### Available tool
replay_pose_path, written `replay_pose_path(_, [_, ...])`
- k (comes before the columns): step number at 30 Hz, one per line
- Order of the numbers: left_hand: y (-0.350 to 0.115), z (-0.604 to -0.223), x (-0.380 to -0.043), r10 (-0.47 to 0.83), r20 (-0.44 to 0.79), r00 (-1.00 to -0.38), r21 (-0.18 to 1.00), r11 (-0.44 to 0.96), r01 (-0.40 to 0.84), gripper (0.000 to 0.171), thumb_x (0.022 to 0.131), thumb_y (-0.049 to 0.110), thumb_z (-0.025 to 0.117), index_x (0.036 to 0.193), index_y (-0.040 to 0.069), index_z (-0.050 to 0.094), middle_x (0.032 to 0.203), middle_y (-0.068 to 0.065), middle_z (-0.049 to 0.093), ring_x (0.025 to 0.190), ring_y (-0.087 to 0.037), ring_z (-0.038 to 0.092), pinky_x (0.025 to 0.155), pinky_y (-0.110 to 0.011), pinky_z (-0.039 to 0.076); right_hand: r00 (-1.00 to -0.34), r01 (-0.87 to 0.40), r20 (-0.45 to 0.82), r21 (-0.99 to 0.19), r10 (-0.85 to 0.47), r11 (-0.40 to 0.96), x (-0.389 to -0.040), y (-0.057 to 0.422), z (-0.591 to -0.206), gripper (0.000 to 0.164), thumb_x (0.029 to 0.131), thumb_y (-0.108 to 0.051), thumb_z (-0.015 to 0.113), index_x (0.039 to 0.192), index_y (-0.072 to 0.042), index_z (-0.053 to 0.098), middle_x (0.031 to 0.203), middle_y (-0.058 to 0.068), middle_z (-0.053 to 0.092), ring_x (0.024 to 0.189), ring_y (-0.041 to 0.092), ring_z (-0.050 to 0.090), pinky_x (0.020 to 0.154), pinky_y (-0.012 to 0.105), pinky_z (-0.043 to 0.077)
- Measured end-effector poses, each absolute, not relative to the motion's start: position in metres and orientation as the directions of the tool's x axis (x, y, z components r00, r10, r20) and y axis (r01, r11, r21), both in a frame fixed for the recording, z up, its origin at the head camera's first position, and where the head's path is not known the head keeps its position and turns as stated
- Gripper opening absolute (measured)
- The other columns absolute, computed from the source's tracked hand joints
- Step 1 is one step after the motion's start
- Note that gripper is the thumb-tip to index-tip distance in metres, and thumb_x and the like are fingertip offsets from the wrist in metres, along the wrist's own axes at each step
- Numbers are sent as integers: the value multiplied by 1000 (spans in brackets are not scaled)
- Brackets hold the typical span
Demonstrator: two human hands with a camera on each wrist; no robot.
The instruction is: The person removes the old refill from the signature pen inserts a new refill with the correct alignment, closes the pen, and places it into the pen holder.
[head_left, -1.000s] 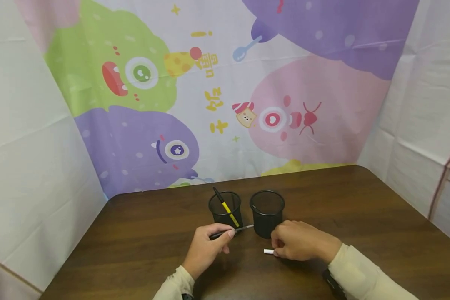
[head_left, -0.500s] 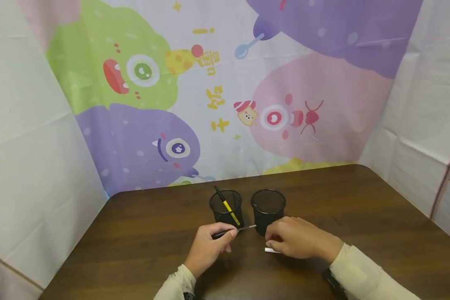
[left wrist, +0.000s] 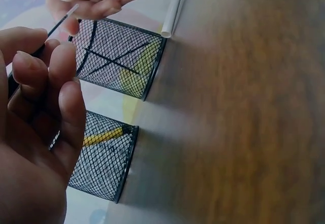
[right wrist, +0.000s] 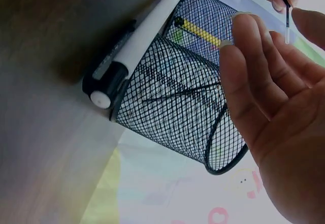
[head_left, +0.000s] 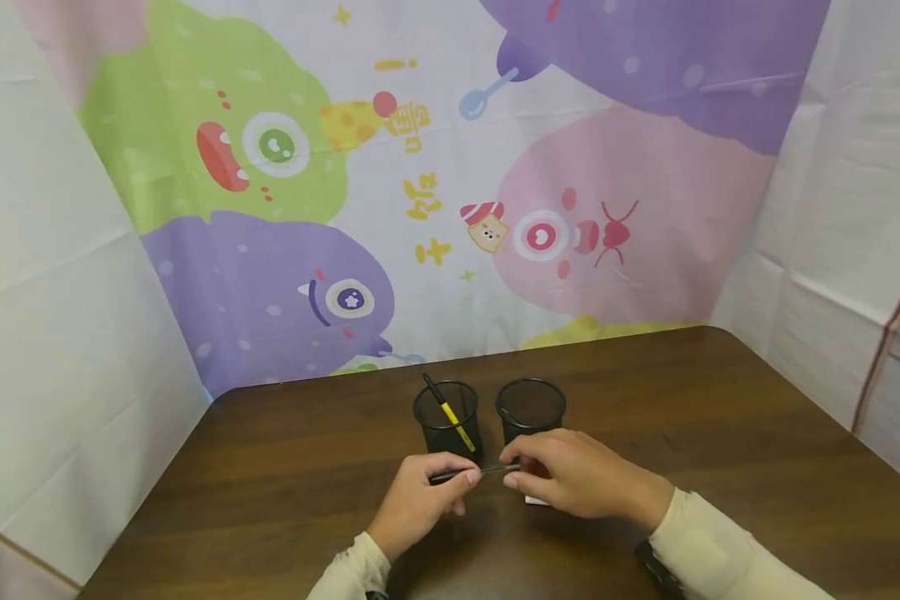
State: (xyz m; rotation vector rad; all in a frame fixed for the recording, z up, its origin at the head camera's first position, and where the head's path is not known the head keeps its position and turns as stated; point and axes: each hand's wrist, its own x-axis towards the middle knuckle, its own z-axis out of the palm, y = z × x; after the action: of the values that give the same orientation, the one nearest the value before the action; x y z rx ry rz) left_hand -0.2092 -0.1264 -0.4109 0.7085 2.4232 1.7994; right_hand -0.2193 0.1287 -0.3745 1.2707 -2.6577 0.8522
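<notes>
My left hand (head_left: pixel 418 498) pinches a slim black stick with a thin pale tip (left wrist: pixel 65 17), held sideways above the table. My right hand (head_left: pixel 581 477) has come close to that tip, its thumb and fingers spread around it; in the right wrist view the tip (right wrist: pixel 287 31) appears free of them. Beneath the right hand lies a white pen (right wrist: pixel 150 31) with a black end, mostly hidden in the head view. Just behind the hands stand two black mesh cups, the left cup (head_left: pixel 442 437) with a yellow and black pen (head_left: pixel 453 417) leaning inside, and the right cup (head_left: pixel 531 385).
Brown wooden table (head_left: pixel 300 467) spreads to both sides of the hands. A printed cartoon cloth (head_left: pixel 435 317) hangs behind it, and pale cloth walls (head_left: pixel 810 275) stand at the sides. Thin dark lines show in the right cup.
My right hand has let go of the white pen and moved up and left toward the stick's tip, its fingers spreading. The left hand keeps its pinch, nearly still.
</notes>
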Motion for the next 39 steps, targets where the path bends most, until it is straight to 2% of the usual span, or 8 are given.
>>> replay_pose_path(3, [-124,-411,-208,406,221,-887,916,225,331,25,96,24,70,104,1,75,79,-23,67,60,-13,64,54,-28,52,-628,-763,320,-435,-709,478,-218,127,-376,26,102,-35,59,111,-14,71,94,-18,65,79,-3,60,70,24,53])
replay_pose_path(8, [-119,-410,-208,430,220,-875,912,228,341,25,96,25,70,105,2,75,86,-21,69,60,-15,65,55,-29,53,-583,-805,398,-398,-708,440,-217,129,-379,12,102,-25,62,98,-18,72,85,-19,61,71,-3,54,64,20,50])
replay_pose_path(13, [-118,-409,-208,418,230,-879,912,222,344,25,95,26,71,106,3,76,80,-21,67,59,-15,64,54,-30,53,-525,-849,505,-366,-685,381,-218,128,-382,11,102,-22,61,100,-21,72,88,-15,65,72,-3,54,65,18,49])
replay_pose_path(19, [-119,-410,-207,344,278,-897,921,168,350,21,92,23,75,100,4,77,72,-20,67,57,-15,63,57,-30,56,-446,-895,594,-325,-670,307,-222,126,-385,12,102,-18,60,102,-19,72,88,-15,63,71,-3,54,66,13,47])
replay_pose_path(28, [-121,-411,-206,242,329,-913,922,128,366,9,86,16,81,86,7,78,64,-18,65,51,-15,60,51,-28,54,-468,-881,575,-358,-671,308,-222,124,-384,11,102,-20,62,102,-20,73,89,-15,65,73,-3,56,67,15,48])
replay_pose_path(32, [-122,-410,-204,265,304,-915,933,112,343,13,85,18,82,86,6,78,65,-19,65,52,-16,59,51,-27,54,-467,-881,550,-356,-692,311,-221,122,-384,11,101,-22,63,99,-21,73,87,-13,66,73,-3,55,67,15,47])
replay_pose_path(36, [-122,-409,-204,280,300,-912,936,97,338,15,86,18,81,89,4,77,70,-27,65,55,-17,62,52,-29,56,-477,-875,524,-360,-705,324,-221,121,-383,11,101,-23,63,99,-21,73,87,-15,64,72,-3,54,66,14,47])
replay_pose_path(39, [-121,-409,-204,282,308,-909,933,96,346,14,87,18,81,90,4,77,71,-27,66,55,-16,62,53,-29,56,-495,-864,509,-372,-704,338,-220,121,-383,11,101,-23,63,99,-21,73,87,-17,63,71,-3,54,64,15,47])
